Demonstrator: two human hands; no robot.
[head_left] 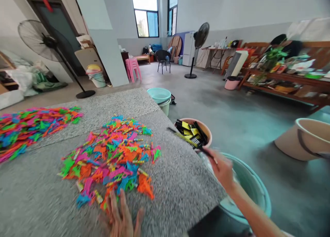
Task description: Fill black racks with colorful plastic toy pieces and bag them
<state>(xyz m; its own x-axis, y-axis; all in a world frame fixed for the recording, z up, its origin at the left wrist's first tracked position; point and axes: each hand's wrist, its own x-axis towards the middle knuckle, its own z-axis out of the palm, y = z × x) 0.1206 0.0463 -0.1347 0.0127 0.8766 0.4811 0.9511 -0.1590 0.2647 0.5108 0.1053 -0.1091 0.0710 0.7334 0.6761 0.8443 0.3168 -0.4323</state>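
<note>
My left hand [121, 216] lies palm down with fingers spread, its fingertips on the near edge of a loose pile of small bright plastic toy pieces [129, 151]. Orange, pink, green and blue mix there, with small yellow printed bits among them. My right hand [221, 166] reaches past the right edge of the stone slab table [180, 182], fingers closed round a long dark piece [210, 154] blurred by motion. Its far end overlaps a peach tub [209, 132] of black and yellow plastic pieces [192, 130], so I cannot tell where it stops.
A second pile of coloured pieces [38, 127] lies at the table's left. Beside the table stand a large teal tub [265, 192], a turquoise basin [159, 92] and a beige bucket [296, 144]. Two standing fans [202, 35] and a low wooden table [286, 77] are farther off.
</note>
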